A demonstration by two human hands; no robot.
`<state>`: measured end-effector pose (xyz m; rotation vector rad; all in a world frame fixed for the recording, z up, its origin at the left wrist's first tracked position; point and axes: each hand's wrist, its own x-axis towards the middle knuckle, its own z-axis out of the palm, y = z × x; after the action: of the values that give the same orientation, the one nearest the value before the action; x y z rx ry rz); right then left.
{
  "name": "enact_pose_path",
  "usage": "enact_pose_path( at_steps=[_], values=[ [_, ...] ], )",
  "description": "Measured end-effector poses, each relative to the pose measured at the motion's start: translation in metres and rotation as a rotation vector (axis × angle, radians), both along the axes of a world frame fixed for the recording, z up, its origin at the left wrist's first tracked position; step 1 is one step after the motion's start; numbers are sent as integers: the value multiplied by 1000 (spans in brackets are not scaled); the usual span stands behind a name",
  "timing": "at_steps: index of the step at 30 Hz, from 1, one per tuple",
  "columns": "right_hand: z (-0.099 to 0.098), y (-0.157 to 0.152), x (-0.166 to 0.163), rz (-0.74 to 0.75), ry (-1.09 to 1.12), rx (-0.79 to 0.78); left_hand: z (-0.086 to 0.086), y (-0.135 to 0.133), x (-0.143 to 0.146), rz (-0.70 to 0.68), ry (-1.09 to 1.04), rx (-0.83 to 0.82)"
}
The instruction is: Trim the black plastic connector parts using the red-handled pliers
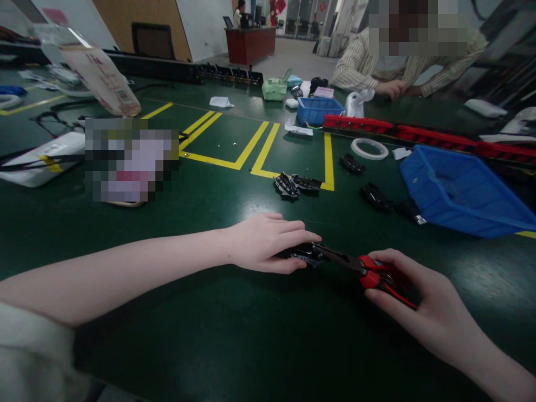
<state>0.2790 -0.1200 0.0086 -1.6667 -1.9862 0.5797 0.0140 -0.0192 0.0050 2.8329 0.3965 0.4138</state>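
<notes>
My left hand (pixel 274 243) is closed on a small black plastic part (pixel 309 254), pressing it down near the green tabletop. Red-handled pliers (pixel 371 271) sit in my right hand (pixel 431 301), with fingers and thumb around the grips. The dark jaws of the pliers reach left and meet the right end of the black part; whether they pinch it I cannot tell. Beyond my hands, two similar black parts (pixel 286 185) lie beside each other at the yellow tape. Further right are more black pieces (pixel 376 197), near the blue bin.
A large blue bin (pixel 469 190) stands tilted-looking at right. Behind it run red rails (pixel 431 138). A tape roll (pixel 369 148), a small blue basket (pixel 319 110) and a green packet (pixel 274 89) lie farther back. At left are a phone (pixel 138 162) and a bottle (pixel 100 78). A person (pixel 355 67) sits opposite.
</notes>
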Motion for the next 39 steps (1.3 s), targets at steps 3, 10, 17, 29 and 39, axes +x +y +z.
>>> enact_pose_path(
  at_steps=[3, 10, 17, 29, 39],
  values=[
    [0, 0, 0, -13, 21, -25, 1, 0, 0, 13, 14, -12],
    [0, -1, 2, -31, 39, -27, 1, 1, -2, 25, -21, -18],
    [-1, -2, 1, -61, 68, -27, 0, 1, 0, 16, 39, -42],
    [-2, -2, -7, 10, 119, -4, 16, -18, 7, 61, -315, -540],
    [0, -3, -7, 37, 138, 0, 12, -17, 8, 86, -363, -732]
  ],
)
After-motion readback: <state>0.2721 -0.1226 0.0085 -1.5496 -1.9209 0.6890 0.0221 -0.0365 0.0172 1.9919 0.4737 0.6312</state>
